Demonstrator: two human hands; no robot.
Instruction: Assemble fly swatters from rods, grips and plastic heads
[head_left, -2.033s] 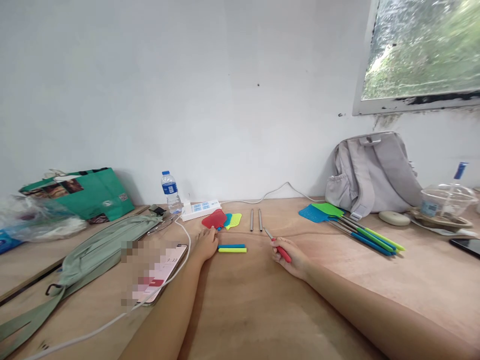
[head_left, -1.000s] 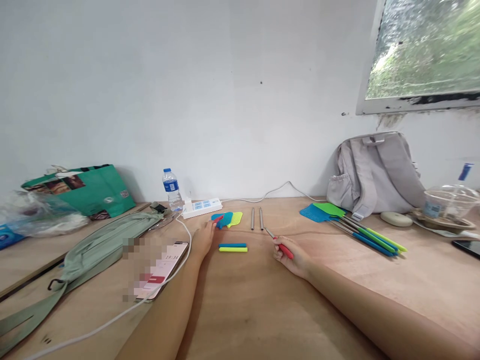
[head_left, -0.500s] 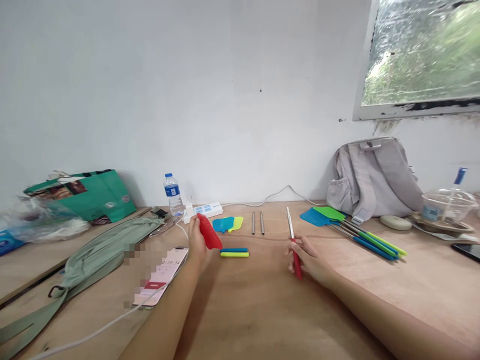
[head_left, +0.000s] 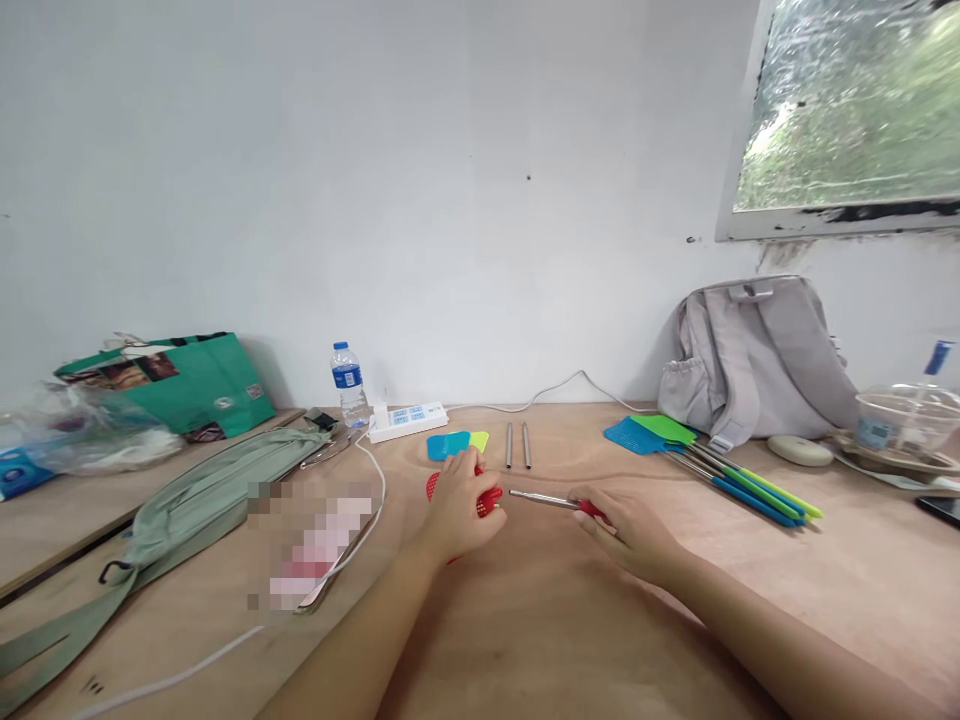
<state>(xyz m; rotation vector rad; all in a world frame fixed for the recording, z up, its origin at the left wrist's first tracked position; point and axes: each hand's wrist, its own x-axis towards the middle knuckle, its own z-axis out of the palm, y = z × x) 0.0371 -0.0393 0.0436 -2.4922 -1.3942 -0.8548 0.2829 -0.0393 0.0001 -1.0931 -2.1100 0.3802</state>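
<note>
My left hand (head_left: 466, 503) is closed over a red perforated fly swatter head (head_left: 487, 497), covering much of it. In my right hand (head_left: 624, 525) is a red handle (head_left: 592, 510) with a metal rod (head_left: 541, 498) sticking out of it. The rod points left, its tip a short gap from the red head. Just behind my left hand lie a blue swatter head (head_left: 444, 446) and a yellow-green swatter head (head_left: 478, 440). Two loose metal rods (head_left: 509, 446) stand side by side beyond the gap, lying on the table.
Assembled blue and green fly swatters (head_left: 750, 487) lie at the right by a grey backpack (head_left: 757, 350). A power strip (head_left: 409, 420) and water bottle (head_left: 348, 385) are by the wall. A phone (head_left: 322, 555) and green strap bag (head_left: 217, 490) lie left; a plastic cup (head_left: 904, 420) is far right.
My left hand has moved right with the red head, and the blue and yellow-green handles are now hidden behind it. My right hand has turned the rod from pointing away to pointing left.
</note>
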